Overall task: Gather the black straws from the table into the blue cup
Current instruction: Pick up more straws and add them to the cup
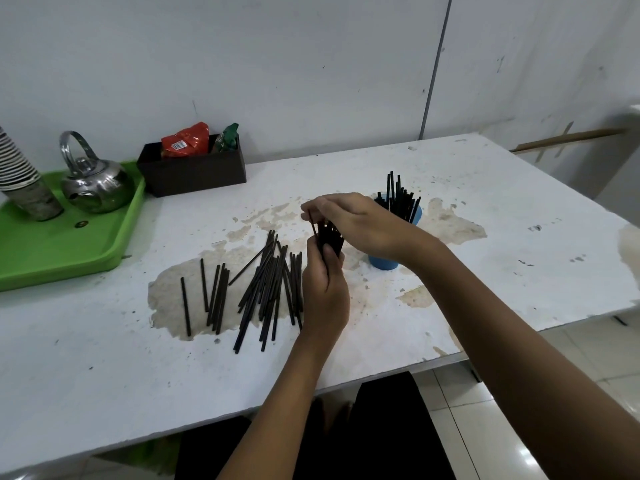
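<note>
— What is laid out, from the biggest thing down?

— A worn white table (450,188) is seen, with a green tray (52,258) at its far left on which a steel kettle (95,185) and a stack of paper cups (24,181) are stood. A dark box (194,171) with snack packets is set just beside the tray.

— And the task's things?

— The blue cup (382,263) is partly hidden behind the right wrist; black straws are stood upright in it. Loose straws (266,285) are scattered on the table left of the hands.

— The hands?

— A bundle of straws (330,237) is gripped upright by the left hand (325,292). One straw of it appears to be pinched by the right hand (353,216), though the fingertips are poorly seen.
</note>
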### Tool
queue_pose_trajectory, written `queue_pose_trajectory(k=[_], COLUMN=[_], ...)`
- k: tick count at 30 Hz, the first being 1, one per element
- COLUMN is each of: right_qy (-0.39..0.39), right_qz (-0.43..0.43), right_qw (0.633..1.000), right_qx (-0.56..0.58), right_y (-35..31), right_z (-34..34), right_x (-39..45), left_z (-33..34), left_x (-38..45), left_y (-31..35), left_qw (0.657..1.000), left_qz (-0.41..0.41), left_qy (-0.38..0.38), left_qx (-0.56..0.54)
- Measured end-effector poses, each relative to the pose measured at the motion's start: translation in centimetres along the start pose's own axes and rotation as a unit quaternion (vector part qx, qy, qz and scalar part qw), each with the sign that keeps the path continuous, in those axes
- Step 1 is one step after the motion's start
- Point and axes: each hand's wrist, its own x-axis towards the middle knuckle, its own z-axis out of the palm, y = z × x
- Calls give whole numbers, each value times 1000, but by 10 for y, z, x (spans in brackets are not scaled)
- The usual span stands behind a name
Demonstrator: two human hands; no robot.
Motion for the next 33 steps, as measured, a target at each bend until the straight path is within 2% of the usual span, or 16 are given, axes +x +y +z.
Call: queue_pose_trajectory(k=[3, 13, 20, 28, 33], right_qy=[-21, -42, -55, -63, -49], right_qz=[34, 61, 65, 96, 108], right_qw=[997, 992, 996, 993, 993], right_qx=[65, 103, 41, -36, 17], right_y=[-4, -8, 0, 16, 11], right_z=[-3, -5, -1, 4, 2], right_x=[0, -1, 5, 10, 5], left_z=[-1, -2, -2, -4, -4], left_x=[0, 1, 4, 7, 4], left_y=[-1, 0, -6, -10, -5], left_qw=[999, 997, 997, 996, 997], left_qz=[16, 42, 36, -22, -21], left_qy=[11, 33, 0, -27, -24], left_qx=[46, 54, 73, 82, 71])
